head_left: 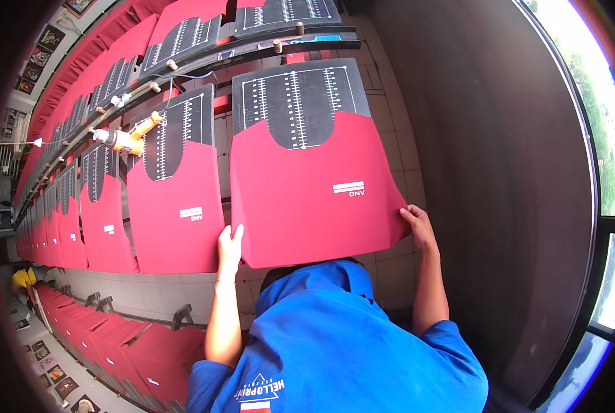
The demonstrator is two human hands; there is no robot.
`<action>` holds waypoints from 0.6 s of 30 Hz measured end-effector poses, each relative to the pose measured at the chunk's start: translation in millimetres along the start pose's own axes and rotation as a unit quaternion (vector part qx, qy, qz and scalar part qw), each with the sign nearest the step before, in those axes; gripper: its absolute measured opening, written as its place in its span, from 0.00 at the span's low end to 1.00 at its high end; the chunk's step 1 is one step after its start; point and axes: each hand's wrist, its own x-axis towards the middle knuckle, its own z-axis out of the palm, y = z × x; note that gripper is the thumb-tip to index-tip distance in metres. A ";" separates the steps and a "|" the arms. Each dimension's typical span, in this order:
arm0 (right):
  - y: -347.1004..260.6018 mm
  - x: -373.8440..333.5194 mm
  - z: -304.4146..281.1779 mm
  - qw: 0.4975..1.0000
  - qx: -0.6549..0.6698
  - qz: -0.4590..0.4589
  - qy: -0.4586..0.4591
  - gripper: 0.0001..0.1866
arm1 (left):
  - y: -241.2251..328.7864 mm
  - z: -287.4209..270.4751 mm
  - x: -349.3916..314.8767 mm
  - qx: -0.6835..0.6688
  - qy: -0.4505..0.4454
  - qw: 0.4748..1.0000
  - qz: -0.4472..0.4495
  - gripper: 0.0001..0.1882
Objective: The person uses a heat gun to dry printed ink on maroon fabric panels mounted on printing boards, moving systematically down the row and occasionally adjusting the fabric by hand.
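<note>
A red T-shirt (307, 199) is pulled over a black printing board (252, 103) in front of me. The board's far end shows bare, with white ruled scales and a rounded neck opening around its middle. A small white print sits on the shirt's right chest area. My left hand (229, 251) grips the shirt's near left edge, thumb on top and the other fingers partly hidden. On the other side, my right hand (418, 224) pinches the near right edge, drawing the cloth out into a slight fold. The shirt's hem lies close to my body.
To the left, several more boards carry red shirts (173, 227) in a long row. An orange heat gun (130, 135) rests by the neighbouring board. A dark rail (307, 45) runs behind. A dark wall (493, 206) stands at right; another shirt row (132, 344) lies lower left.
</note>
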 end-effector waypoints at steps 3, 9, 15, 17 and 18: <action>-22.6 -27.4 -12.2 0.996 -0.058 -0.026 0.058 0.07 | -12.9 12.9 -18.0 -0.153 -0.049 0.987 0.023 0.10; -33.4 -15.7 5.1 0.991 -0.045 -0.046 0.116 0.04 | -2.0 -23.0 -1.8 0.016 -0.008 0.993 0.116 0.07; -13.8 -4.4 -3.7 0.984 -0.010 -0.065 0.163 0.04 | 18.6 0.1 -20.0 0.169 0.222 0.926 0.255 0.10; -11.4 -0.3 -2.4 0.969 -0.050 -0.067 0.232 0.03 | 23.7 9.6 -28.5 0.202 0.207 0.899 0.330 0.13; -16.7 0.6 2.0 0.967 -0.045 -0.069 0.242 0.04 | 23.7 22.1 -37.5 0.163 0.144 0.944 0.247 0.15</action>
